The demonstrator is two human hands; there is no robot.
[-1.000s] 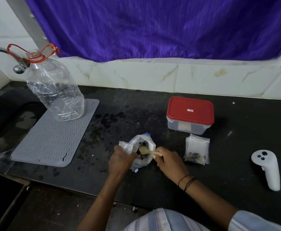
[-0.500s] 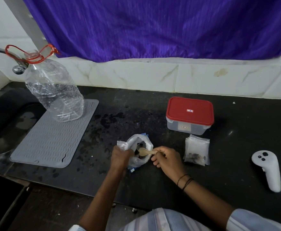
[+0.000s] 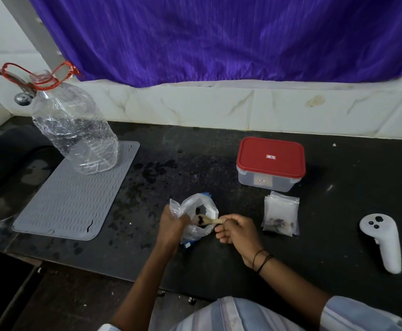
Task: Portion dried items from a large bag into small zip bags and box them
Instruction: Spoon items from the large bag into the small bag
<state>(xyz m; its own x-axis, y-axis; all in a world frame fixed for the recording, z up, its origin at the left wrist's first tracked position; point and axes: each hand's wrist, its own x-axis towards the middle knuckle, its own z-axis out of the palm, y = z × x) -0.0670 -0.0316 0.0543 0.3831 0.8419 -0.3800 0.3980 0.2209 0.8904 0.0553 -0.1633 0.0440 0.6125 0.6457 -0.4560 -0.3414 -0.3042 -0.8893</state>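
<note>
Your left hand (image 3: 172, 223) is curled around a small zip bag (image 3: 175, 207) and the rim of the large bag (image 3: 198, 219), gripping both at the large bag's left edge so its mouth stands open on the black counter (image 3: 219, 259). Your right hand (image 3: 238, 231), just right of the large bag, pinches the handle of a wooden spoon (image 3: 207, 220) between thumb and fingers; the spoon's bowl sits level over the bag's mouth with a few dark dried pieces on it. Further right of the large bag lies a stack of small zip bags (image 3: 281, 217), dark pieces showing at the bottom of the top one. Behind that stack stands the clear box (image 3: 270, 164), its red lid on. Well left of the large bag, a clear plastic bottle (image 3: 76, 132) stands on a grey mat (image 3: 76, 197).
</note>
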